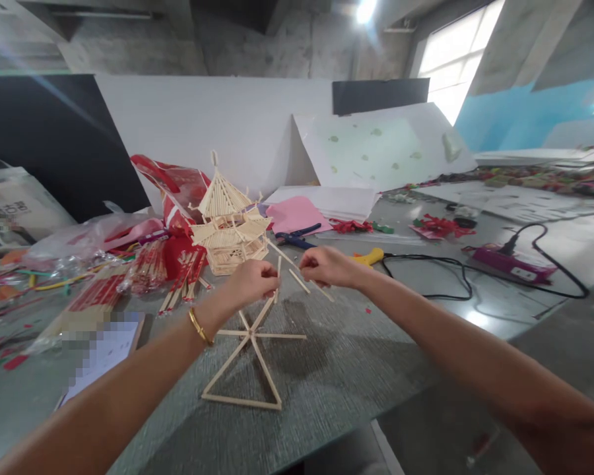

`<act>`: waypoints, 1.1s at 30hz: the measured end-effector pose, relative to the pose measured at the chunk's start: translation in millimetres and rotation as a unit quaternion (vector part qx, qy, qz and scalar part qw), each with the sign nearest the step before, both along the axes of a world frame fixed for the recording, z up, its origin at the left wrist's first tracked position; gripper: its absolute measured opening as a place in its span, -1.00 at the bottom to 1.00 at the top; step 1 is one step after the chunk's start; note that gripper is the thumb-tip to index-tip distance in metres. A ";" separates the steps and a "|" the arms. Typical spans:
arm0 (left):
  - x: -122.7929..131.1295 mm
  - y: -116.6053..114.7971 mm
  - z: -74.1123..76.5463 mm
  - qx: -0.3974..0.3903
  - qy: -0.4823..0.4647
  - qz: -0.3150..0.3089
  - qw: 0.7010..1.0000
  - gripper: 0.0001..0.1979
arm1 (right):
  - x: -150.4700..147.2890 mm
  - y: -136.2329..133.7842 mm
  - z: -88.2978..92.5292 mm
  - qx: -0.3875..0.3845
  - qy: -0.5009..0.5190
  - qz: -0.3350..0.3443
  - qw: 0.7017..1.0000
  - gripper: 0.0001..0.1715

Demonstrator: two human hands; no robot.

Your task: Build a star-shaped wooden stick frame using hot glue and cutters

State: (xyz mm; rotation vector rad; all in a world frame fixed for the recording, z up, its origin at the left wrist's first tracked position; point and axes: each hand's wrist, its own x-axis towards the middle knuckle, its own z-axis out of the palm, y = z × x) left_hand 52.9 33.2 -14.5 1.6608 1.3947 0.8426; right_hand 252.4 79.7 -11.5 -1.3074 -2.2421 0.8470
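My left hand (255, 282) is closed in a pinch on a short wooden stick (278, 265) that stands nearly upright at its fingertips. Close by, my right hand (323, 266) has its fingers pressed together; what they hold, if anything, is hard to make out. A thin stick passes under or through the right hand, and another loose stick (299, 281) lies between the hands. Below them on the table is a spoked stick frame (251, 335), its arms meeting at the centre and one stick joining two arm ends at the front. Behind stands a pagoda-like stick model (228, 227).
A yellow-handled tool (371, 257) with a black cord and blue-handled pliers (299, 236) lie beyond my right hand. A purple power strip (515, 264) sits at right. Bundles of wrapped chopsticks (146, 267) and plastic bags crowd the left. The table edge (346, 432) runs along the front.
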 end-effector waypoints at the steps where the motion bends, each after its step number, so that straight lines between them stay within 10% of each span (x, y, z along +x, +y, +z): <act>1: 3.1 4.2 -0.5 -0.009 -0.002 0.003 1.000 -0.91 | 2.3 -0.3 -1.2 -0.021 0.018 0.007 1.000 -0.98; 11: 3.2 9.6 -12.4 0.009 0.063 0.042 0.997 -0.87 | 5.6 -11.0 -13.1 -0.133 0.147 0.066 0.978 -0.78; 20: -9.5 37.4 1.2 0.153 0.318 0.060 0.934 -0.85 | 39.0 -15.6 14.0 -0.070 0.010 0.153 0.986 -0.84; 27: -21.1 -50.9 -5.8 0.192 0.383 -0.015 0.903 -0.79 | 40.9 -41.9 -7.3 0.032 -0.136 0.265 0.954 -0.81; 33: -6.5 -117.4 -56.0 0.466 0.438 -0.079 0.765 -0.59 | 30.3 -56.0 -9.6 0.050 -0.129 0.281 0.950 -0.77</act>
